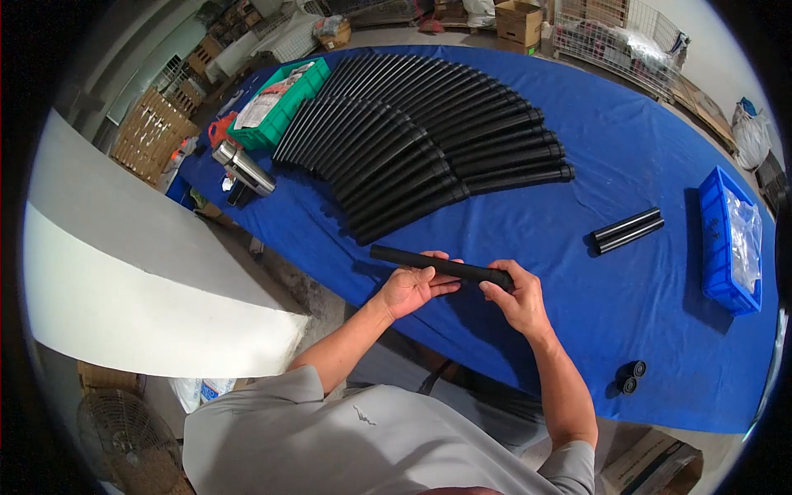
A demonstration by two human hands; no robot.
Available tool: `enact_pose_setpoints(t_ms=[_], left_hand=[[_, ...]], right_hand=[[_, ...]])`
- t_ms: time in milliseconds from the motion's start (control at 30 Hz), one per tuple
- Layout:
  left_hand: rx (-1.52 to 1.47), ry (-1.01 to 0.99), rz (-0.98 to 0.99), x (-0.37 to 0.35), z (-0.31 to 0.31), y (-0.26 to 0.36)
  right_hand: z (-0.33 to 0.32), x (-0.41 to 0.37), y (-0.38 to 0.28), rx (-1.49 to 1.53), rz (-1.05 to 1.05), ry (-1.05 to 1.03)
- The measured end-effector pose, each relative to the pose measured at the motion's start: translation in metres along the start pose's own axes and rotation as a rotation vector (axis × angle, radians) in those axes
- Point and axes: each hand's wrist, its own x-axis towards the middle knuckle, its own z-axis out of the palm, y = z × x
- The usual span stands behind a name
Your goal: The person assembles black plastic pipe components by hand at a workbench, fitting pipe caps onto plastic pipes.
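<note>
A black tube [462, 269] lies across both my hands, above the near edge of the blue-covered table. My left hand [410, 289] holds it near the middle from below, thumb on top and fingers underneath. At its right end, my right hand [520, 299] is wrapped round the tube, hiding part of that end. Two short black tubes [629, 229] lie side by side to the right. Nearer the front edge sit two small round black caps [634, 376]. Beyond my hands, many similar black tubes [396, 140] are laid out in a fan of two rows.
A green crate [285, 111] with papers stands at the far left, beside a steel thermos [245, 168]. On the right is a blue bin [716, 239] holding clear plastic bags. A white pillar [157, 289] rises left of the blue tablecloth [569, 305].
</note>
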Motion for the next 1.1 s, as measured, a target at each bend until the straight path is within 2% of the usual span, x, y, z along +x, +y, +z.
enact_pose_setpoints(t_ms=[200,333,400,500,600,633,733,867,967,1067,1100], left_hand=[[0.018,0.031,0.006,0.0,0.001,0.0],[-0.02,0.064,-0.006,0.0,-0.002,0.001],[-0.043,0.059,-0.008,0.0,-0.007,0.0],[-0.034,0.038,0.011,0.0,-0.01,-0.001],[0.02,0.099,-0.017,0.0,-0.002,0.002],[0.057,0.123,-0.025,0.001,0.005,0.003],[0.045,0.085,-0.05,-0.001,-0.009,0.003],[0.086,0.064,-0.033,0.001,-0.007,0.002],[0.081,0.096,-0.015,0.001,-0.006,0.001],[0.001,0.069,-0.012,0.0,-0.009,0.001],[-0.001,0.069,-0.011,0.001,-0.008,0.001]], right_hand=[[-0.002,0.001,-0.005,-0.01,0.046,-0.025],[-0.001,0.0,-0.003,-0.17,-0.276,0.053],[-0.001,-0.001,0.001,-0.212,-0.363,0.06],[-0.008,0.0,-0.006,0.023,0.102,-0.153],[-0.008,0.0,-0.004,0.153,0.211,-0.141],[-0.006,0.0,0.0,-0.021,-0.102,-0.026],[-0.006,0.002,-0.003,-0.153,-0.366,0.054],[-0.014,0.001,-0.013,0.127,0.256,-0.171],[-0.003,0.002,0.014,-0.177,-0.431,0.093],[-0.005,0.001,0.005,-0.138,-0.366,0.059],[-0.014,-0.001,-0.012,-0.022,0.003,-0.087]])
